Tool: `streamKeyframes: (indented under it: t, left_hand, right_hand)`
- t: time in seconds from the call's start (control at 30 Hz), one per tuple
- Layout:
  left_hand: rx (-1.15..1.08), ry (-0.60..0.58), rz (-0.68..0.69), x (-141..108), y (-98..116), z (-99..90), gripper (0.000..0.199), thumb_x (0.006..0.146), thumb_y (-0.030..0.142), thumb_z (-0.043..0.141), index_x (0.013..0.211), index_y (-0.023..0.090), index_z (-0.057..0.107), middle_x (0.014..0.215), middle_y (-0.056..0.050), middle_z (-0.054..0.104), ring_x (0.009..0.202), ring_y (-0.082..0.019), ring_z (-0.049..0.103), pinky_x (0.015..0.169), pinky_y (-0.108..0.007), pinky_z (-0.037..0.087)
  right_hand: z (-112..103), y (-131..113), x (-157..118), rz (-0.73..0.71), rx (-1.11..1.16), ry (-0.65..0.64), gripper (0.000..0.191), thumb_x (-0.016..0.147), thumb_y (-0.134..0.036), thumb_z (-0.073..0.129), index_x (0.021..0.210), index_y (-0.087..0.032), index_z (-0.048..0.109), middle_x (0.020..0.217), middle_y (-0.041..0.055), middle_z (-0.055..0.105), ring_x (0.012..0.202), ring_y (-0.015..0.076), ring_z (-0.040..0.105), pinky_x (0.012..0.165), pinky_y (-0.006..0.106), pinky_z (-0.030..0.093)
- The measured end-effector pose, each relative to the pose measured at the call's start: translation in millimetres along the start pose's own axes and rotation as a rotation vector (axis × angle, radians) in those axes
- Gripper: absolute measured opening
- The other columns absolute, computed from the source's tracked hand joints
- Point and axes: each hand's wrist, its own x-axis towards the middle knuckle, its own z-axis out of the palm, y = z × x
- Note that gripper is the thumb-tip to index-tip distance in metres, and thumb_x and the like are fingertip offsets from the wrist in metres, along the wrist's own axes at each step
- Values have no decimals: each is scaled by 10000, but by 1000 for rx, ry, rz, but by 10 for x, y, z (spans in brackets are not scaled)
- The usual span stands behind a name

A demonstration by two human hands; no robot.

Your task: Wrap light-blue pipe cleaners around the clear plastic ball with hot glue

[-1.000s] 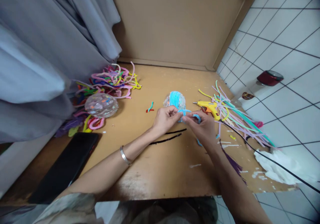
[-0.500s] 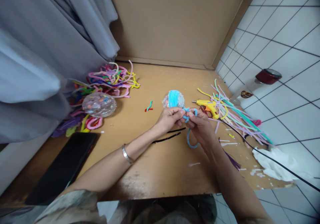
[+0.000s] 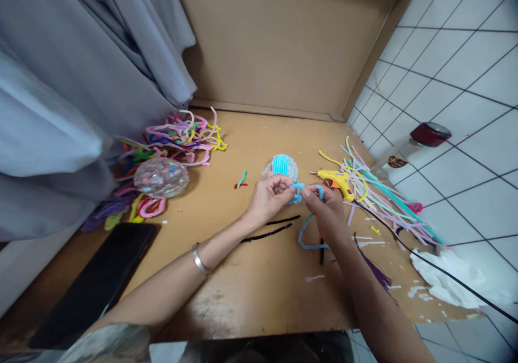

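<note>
A light blue pipe cleaner (image 3: 298, 192), twisted into a small knotted shape, is pinched between both hands near the middle of the view. My left hand (image 3: 272, 194) grips its left side with thumb and forefinger. From the right, my right hand (image 3: 326, 205) pinches the other side, and a long loose loop of the blue strand hangs below it onto the table. Just behind the hands sits a clear, bumpy ball (image 3: 267, 168) with a bright blue band (image 3: 284, 165) round it. Black pipe cleaners (image 3: 269, 233) lie below my left hand.
On the wooden table (image 3: 226, 276), a yellow glue gun (image 3: 335, 182) with a black cord lies beside pastel pipe cleaners (image 3: 388, 204). At left are another clear ball (image 3: 162, 178), a colourful pipe cleaner pile (image 3: 182, 136) and a black tablet (image 3: 97, 282). A red-lidded jar (image 3: 429, 135) stands right.
The view has tilted slightly. My hands have drawn a little apart around the blue knot, and the loose blue loop spreads wider. A black strand now shows beneath my right hand.
</note>
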Motion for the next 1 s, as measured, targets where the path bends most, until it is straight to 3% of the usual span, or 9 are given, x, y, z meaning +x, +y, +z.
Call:
streamKeyframes:
  t: [0.1, 0.17, 0.3, 0.47, 0.6, 0.67, 0.77, 0.87, 1.0]
  left_hand:
    - [-80, -120, -133, 8, 36, -44, 242, 647, 298, 792, 713, 129, 631, 545, 52, 566, 475, -38, 473, 487, -169, 380]
    - [-219, -180, -263, 11, 54, -78, 289, 637, 324, 812, 748, 122, 639, 584, 26, 609, 503, -52, 528, 500, -171, 413]
    - [-459, -283, -477, 4, 47, -133, 316, 675, 353, 815, 783, 103, 656, 698, -45, 687, 571, -74, 609, 550, -179, 477]
    - [-602, -291, -527, -23, 30, -134, 309, 571, 246, 891, 716, 104, 658, 641, -9, 651, 558, -53, 591, 549, -152, 470]
    - [-637, -330, -596, -31, 55, -119, 304, 528, 178, 896, 715, 91, 673, 665, -10, 649, 552, -36, 560, 535, -142, 447]
    - [-599, -340, -586, -34, 65, -114, 294, 539, 165, 877, 740, 90, 676, 682, -10, 649, 556, -32, 544, 538, -147, 433]
    - [-475, -337, -505, -41, 75, -98, 283, 553, 190, 846, 731, 101, 645, 662, 9, 623, 551, -35, 522, 537, -165, 402]
    - [-339, -267, -333, -49, 86, -64, 273, 578, 237, 810, 670, 123, 580, 593, 42, 568, 525, -37, 480, 530, -182, 360]
    - [-190, -144, -125, -48, 99, -20, 291, 613, 291, 776, 648, 144, 528, 559, 60, 526, 515, -40, 438, 530, -189, 326]
  right_hand:
    - [-5, -22, -8, -238, -302, 121, 155, 820, -345, 631, 753, -207, 649, 878, 40, 574, 829, 181, 546, 741, 315, 445]
    - [-8, -36, -3, -304, -364, 130, 139, 839, -321, 602, 760, -213, 640, 953, 63, 593, 912, 207, 562, 802, 343, 457]
    - [-18, -41, 9, -275, -307, 62, 132, 861, -326, 578, 797, -222, 628, 991, 63, 659, 918, 213, 592, 831, 351, 461]
    - [-23, -56, -16, -216, -255, -36, 141, 865, -348, 575, 891, -223, 637, 1044, 57, 681, 937, 208, 600, 843, 338, 451]
    - [-30, -48, -38, -135, -166, -134, 163, 863, -368, 574, 868, -216, 632, 897, 22, 655, 744, 161, 549, 702, 290, 430]
    - [-32, -44, -43, -96, -115, -179, 159, 870, -362, 561, 879, -217, 624, 825, -3, 612, 642, 131, 479, 627, 270, 392]
    - [-26, -67, -45, -128, -81, -195, 133, 868, -319, 548, 798, -212, 587, 839, -3, 562, 651, 124, 451, 619, 267, 370]
    - [-9, -116, -47, -194, -127, -139, 204, 857, -291, 548, 674, -209, 508, 799, -2, 496, 707, 139, 452, 644, 273, 362]
    - [16, -153, -60, -190, -161, -105, 260, 870, -289, 525, 640, -214, 428, 711, -23, 426, 658, 130, 401, 611, 268, 322]
